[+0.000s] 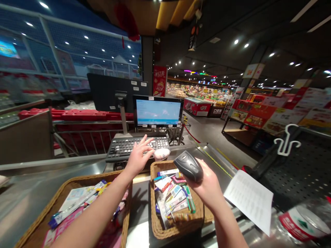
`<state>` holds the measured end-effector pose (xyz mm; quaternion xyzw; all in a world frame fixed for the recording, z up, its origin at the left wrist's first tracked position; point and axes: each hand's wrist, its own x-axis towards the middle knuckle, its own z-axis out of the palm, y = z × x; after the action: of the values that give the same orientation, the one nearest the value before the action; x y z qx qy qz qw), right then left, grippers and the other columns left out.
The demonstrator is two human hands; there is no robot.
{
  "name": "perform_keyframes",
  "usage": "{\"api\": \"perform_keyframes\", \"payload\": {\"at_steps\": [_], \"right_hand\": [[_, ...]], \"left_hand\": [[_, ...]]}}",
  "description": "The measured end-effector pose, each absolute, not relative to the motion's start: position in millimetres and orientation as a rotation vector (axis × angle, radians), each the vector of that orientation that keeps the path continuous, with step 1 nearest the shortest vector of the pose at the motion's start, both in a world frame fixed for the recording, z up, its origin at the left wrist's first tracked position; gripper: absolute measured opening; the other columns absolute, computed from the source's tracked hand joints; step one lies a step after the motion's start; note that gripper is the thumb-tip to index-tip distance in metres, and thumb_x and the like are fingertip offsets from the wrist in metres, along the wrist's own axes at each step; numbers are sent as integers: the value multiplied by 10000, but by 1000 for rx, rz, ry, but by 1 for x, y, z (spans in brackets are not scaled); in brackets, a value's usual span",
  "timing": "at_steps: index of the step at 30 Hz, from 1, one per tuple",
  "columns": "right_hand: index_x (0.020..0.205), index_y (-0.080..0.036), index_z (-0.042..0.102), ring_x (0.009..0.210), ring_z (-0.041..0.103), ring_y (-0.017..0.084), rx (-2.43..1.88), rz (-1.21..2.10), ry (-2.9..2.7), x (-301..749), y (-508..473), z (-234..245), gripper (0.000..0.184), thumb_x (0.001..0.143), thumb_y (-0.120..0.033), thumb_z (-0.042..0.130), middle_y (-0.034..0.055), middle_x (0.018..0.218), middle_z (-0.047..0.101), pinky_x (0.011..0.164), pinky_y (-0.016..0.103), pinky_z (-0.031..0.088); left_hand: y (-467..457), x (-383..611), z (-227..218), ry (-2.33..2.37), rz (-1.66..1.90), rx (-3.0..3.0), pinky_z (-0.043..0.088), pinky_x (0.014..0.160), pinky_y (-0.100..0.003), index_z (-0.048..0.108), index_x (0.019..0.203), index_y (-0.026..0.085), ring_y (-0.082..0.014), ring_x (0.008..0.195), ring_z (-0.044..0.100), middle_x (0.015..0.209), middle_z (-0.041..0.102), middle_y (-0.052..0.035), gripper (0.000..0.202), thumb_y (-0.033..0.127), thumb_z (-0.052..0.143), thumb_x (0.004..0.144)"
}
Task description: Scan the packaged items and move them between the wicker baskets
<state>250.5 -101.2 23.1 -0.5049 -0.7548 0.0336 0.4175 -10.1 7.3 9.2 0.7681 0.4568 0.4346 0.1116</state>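
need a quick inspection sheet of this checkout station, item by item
surface: steel checkout counter holding two wicker baskets.
job's things: black barcode scanner; black keyboard; lit monitor behind it.
clutter: left basket and right basket filled with small packets; printed sheet at right; pale round item by the keyboard.
hands: left hand fingers spread over the keyboard; right hand gripping the scanner above the right basket.
cables: nothing seen.
surroundings: supermarket aisles, red promotional displays, stacked red baskets behind a rail, white hook.
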Motion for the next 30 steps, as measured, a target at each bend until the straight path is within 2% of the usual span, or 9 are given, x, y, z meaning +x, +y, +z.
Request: {"api": "perform_keyframes", "payload": {"at_steps": [4, 9, 16, 22, 25, 30], "right_hand": [[1158, -202, 616, 1195, 558, 308, -1237, 90, -1923, 234, -99, 26, 397, 766, -260, 634, 107, 1209, 643, 1092, 541, 353], [1197, -234, 596, 1205, 558, 294, -1203, 114, -1976, 214, -100, 29, 457, 742, -195, 626, 85, 1224, 642, 1103, 534, 346], [1189, -219, 606, 1222, 545, 298, -1179, 150, -1989, 195, -101, 31, 440, 750, -193, 594, 98, 1242, 635, 1111, 555, 325], [1146, -224, 622, 1225, 534, 280, -1121, 157, -2028, 184, -101, 28, 401, 752, -170, 571, 88, 1252, 624, 1096, 516, 367], [1180, -220, 602, 1212, 539, 271, -1119, 193, -1998, 177, -102, 27, 450, 736, -152, 583, 94, 1238, 625, 1060, 473, 422], [1201, -222, 596, 1197, 549, 278, -1135, 207, -1994, 166, -102, 26, 467, 740, -151, 592, 94, 1218, 635, 1055, 488, 424]], "left_hand": [[10, -26, 12, 1376, 1369, 2193, 123, 1125, -658, 645, 730, 217, -300, 1408, 321, 1375, 557, -76, 254, 377, 494, 857], [17, -48, 16, 1419, 1468, 2164, 158, 1130, -641, 640, 725, 217, -302, 1399, 338, 1366, 566, -69, 252, 378, 498, 858], [18, -72, 21, 1478, 1509, 2150, 169, 1126, -645, 643, 706, 218, -302, 1398, 340, 1365, 567, -65, 256, 367, 497, 855], [14, -88, 20, 1523, 1521, 2122, 170, 1129, -637, 636, 711, 221, -288, 1396, 348, 1364, 568, -62, 245, 366, 500, 854], [13, -96, 18, 1539, 1513, 2133, 166, 1131, -635, 635, 711, 218, -284, 1399, 342, 1374, 559, -56, 251, 369, 497, 857], [10, -110, 15, 1562, 1511, 2115, 178, 1128, -639, 632, 712, 225, -286, 1395, 351, 1369, 564, -49, 250, 380, 499, 857]]}}
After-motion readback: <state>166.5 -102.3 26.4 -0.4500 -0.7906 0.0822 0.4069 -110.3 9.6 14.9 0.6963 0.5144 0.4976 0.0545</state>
